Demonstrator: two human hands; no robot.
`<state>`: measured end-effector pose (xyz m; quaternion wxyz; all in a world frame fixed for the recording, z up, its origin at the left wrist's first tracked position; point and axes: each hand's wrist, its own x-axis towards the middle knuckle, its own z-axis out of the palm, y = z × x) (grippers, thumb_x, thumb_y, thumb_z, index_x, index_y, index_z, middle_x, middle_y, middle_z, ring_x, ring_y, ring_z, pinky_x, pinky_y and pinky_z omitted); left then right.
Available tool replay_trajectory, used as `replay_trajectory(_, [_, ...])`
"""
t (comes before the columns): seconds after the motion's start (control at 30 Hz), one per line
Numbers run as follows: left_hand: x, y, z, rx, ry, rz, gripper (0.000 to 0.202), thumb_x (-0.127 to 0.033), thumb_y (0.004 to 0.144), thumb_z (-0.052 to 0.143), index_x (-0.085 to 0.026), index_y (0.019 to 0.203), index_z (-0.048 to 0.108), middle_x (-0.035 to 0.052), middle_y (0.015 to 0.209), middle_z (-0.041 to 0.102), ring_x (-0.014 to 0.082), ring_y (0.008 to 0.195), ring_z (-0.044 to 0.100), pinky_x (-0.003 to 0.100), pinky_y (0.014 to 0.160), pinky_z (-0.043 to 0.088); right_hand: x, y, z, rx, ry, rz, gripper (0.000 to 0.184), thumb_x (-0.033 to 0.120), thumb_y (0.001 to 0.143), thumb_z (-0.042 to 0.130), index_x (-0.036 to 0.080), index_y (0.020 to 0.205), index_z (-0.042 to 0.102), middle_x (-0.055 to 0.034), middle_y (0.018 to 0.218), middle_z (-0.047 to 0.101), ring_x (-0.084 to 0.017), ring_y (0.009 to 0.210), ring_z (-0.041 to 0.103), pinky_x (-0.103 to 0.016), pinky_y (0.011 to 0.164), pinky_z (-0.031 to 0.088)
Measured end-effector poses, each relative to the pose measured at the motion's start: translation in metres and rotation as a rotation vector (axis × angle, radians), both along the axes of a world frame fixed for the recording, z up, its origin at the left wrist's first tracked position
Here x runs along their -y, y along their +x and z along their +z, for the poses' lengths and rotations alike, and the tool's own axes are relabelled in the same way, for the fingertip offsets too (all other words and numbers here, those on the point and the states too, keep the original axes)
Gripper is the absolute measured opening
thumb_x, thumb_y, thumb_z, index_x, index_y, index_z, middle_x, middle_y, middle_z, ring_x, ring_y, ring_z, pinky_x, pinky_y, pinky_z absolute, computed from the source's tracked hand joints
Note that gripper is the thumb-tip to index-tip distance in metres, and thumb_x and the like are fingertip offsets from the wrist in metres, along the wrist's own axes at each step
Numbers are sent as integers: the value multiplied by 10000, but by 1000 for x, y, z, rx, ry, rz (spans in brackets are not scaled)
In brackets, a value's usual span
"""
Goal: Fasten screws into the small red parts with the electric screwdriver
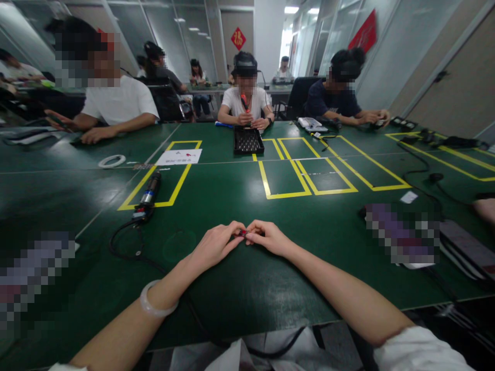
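Hands (217, 242) (268, 238) close tog., sm. red obj. (243, 233) btwn 'em at fingertips (249, 237).

Table (216, 190) is dark green, marked with yellow tape (289, 196) in rectangular outlines. Part (243, 233) shows red and dark. Bracelet (158, 311) is milky white; sleeve (419, 351) white. Cylinder (148, 195) is black with silver and blue bands; cable (124, 225) black. Card (180, 156) is white with red and dark marks. Tray (235, 150) is black, pale-speckled inside. Ring (112, 156) is white. Wall diamond (238, 38) is red with a gold character.
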<state>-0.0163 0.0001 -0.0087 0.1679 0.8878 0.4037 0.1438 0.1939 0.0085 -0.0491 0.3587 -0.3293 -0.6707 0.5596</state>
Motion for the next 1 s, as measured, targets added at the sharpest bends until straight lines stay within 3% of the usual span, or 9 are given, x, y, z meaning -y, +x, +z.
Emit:
replay_trajectory(0.17, [-2,0,0,2,-2,24,268,-423,941,391,-237,1084,519,29,985,672,193,882,634,304,768,460,0,-1,0,3,21,-31,291,355,788,692,164,960,557,10,751,623,-100,637,560,-227,628,452])
replay_trajectory(0.37, [-1,1,2,5,-38,12,284,-446,934,396,-236,1055,545,28,988,673,189,881,633,302,785,460,0,0,-1,41,48,-43,229,328,797,672,160,914,569,17,736,589,-96,637,536,-227,631,441])
replay_trajectory(0.53, [-15,-14,8,28,-55,94,353,-439,948,353,-262,1219,493,24,1060,670,191,950,629,308,833,459,-2,1,-2,41,59,-58,212,314,813,650,159,935,574,15,740,586,-91,624,521,-219,613,432])
replay_trajectory(0.63, [-37,-45,9,5,103,285,433,-439,938,358,-245,1314,449,65,1177,628,228,1065,585,360,921,431,-3,2,-2,49,48,-57,213,310,810,652,156,937,578,12,745,596,-90,618,523,-219,606,433])
replay_trajectory(0.73, [-59,-91,4,-91,326,560,485,-431,911,402,-164,1310,471,150,1342,507,318,1229,456,464,1033,326,-3,2,-2,52,52,-52,206,301,811,651,152,936,583,7,756,608,-91,625,532,-219,608,437])
replay_trajectory(0.8, [-69,-125,-2,-148,394,756,555,-427,881,452,-99,1328,437,206,1409,413,386,1273,382,532,1042,282,-3,2,-3,54,57,-53,199,294,814,648,151,939,587,5,764,614,-92,632,538,-221,615,440])
replay_trajectory(0.9, [-76,-168,-10,-249,324,930,669,-488,847,492,-51,1342,385,245,1359,430,446,1203,414,564,949,346,-3,3,-3,58,56,-50,186,278,816,643,150,941,589,4,764,620,-93,637,545,-222,622,442])
replay_trajectory(1.0, [-80,-198,-14,-310,174,986,690,-571,830,483,-78,1308,420,189,1143,567,407,1042,522,489,793,434,-4,4,-3,54,54,-49,175,262,816,640,147,938,588,5,755,620,-95,635,547,-223,620,442])
